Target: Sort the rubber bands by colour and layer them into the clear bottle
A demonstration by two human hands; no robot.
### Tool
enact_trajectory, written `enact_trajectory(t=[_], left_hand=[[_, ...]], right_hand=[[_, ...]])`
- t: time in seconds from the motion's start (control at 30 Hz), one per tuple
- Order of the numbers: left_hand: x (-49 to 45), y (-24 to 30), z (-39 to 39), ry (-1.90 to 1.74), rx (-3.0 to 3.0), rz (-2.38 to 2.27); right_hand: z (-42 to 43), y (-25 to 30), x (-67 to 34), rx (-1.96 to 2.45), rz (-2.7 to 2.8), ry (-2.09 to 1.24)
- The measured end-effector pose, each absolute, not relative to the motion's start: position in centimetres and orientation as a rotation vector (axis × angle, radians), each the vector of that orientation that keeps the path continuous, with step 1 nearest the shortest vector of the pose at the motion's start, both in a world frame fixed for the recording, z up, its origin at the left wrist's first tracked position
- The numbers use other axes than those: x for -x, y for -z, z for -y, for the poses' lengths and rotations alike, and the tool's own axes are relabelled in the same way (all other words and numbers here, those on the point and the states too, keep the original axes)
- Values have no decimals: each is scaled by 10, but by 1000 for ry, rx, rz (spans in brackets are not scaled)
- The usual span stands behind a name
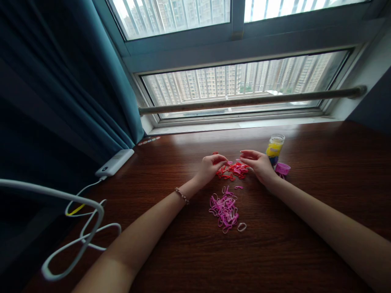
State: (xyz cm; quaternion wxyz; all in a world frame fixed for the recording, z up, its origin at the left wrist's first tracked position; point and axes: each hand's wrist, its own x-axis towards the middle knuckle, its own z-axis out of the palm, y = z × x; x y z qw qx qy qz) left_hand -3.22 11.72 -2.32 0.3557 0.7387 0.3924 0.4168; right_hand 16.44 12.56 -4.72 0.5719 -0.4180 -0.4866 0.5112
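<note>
Small red and pink elastic bands lie in a mixed pile [233, 171] on the brown wooden table [183, 244]. At its left edge is my left hand [210, 166], thumb and fingertips pressed together; whatever is between them is too small to make out. My right hand [259, 166] hovers at the pile's right side with fingers stretched and apart, holding nothing that I can see. Nearer to me lies a second pile of pink and purple elastic bands [224, 209], with a pale band [241, 226] loose beside it.
Behind my right hand stands a clear jar [275, 147] with yellow and dark contents, beside a purple cap-like piece [282, 168]. A white power bank [115, 164] with a white cable [87, 199] is at the left, below the blue curtain [122, 101]. A window rail [244, 101] runs behind the table.
</note>
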Motion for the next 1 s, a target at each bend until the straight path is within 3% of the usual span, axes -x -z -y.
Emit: enact_trajectory(t=[0.13,0.4,0.8,1.0], left_hand=[[33,13,-114,-970,-1895,-933],[32,-6,-100,-350,-2068,-689],[29,4,-100,-182,-2338,-514],[40,-3,-107,-171,-2171,-648]], right_hand=[[-124,46,-162,903,1081,-1277],[-124,45,-161,922,1100,-1268],[-124,43,-160,928,1095,-1225],[-115,31,-158,889,1176,-1324]])
